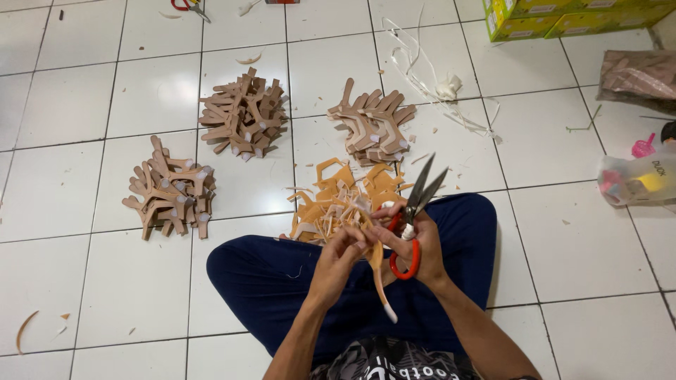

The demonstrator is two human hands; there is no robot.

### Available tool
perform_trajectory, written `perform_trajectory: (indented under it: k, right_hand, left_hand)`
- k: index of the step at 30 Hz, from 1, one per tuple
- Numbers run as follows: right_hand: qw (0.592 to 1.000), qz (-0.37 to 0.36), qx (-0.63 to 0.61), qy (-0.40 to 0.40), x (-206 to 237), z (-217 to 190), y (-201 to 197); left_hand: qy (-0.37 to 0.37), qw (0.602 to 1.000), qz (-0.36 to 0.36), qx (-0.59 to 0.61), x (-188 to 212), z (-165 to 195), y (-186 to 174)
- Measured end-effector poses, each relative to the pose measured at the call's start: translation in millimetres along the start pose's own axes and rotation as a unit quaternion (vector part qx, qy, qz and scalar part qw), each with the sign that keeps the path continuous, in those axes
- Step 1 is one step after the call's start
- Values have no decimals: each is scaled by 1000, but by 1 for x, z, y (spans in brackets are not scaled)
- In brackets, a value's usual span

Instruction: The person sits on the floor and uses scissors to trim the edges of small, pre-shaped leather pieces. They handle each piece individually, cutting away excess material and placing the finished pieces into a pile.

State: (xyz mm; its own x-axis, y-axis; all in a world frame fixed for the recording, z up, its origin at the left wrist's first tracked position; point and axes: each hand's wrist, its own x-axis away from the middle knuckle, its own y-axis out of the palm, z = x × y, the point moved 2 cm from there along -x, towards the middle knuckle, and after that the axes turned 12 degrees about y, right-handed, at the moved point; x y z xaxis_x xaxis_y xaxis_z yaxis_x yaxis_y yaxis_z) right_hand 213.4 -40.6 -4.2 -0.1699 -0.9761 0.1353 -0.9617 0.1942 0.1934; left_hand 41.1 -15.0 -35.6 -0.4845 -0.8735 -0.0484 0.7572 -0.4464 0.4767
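Right grip: closed through the red handles of a pair of scissors, dark blades parted and pointing up and away. Left grip: pinched shut on a tan strap piece, held just beside the scissors over the lap; its curved tail hangs down between the wrists and ends in a pale tip.

Judgement on the cut: the piece is best kept taut between thumb and fingers, fed deep into the blade throat, and turned by the left hand while the scissors are held steady, fingertips kept outside the blade line.

Legs are crossed on the floor, clad in dark blue cloth.

Just beyond the knees an orange-tan heap of offcuts is seen, thin, flat, angular, loosely tangled.

Farther out, three stacks of brown Y-shaped pieces are laid: left stack, middle stack, right stack. Matte, leathery look; pale rounded tips on many arms.

The floor is of glossy white tiles with dark grout lines, scattered with slivers.

White trimmed strips lie beyond the right stack. At the far edge, yellow-green boxes and a second red-handled tool are noted. A clear plastic bag sits at far right
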Motion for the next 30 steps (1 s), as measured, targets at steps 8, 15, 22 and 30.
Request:
perform_trajectory:
  k: [8,15,22,30]
  right_hand:
    - [934,96,269,-213,19,-12,9]
    - [978,23,163,-132,23,-12,7]
    - [996,-37,3,86,25,9,-5]
    - [942,-183,231,161,45,22,-35]
  left_hand:
    - [45,983,133,-119,-13,24,11]
    - [219,953,70,-198,-11,35,15]
    - [162,945,45,-280,-13,53,10]
    - [175,921,24,-348,-13,79,-1]
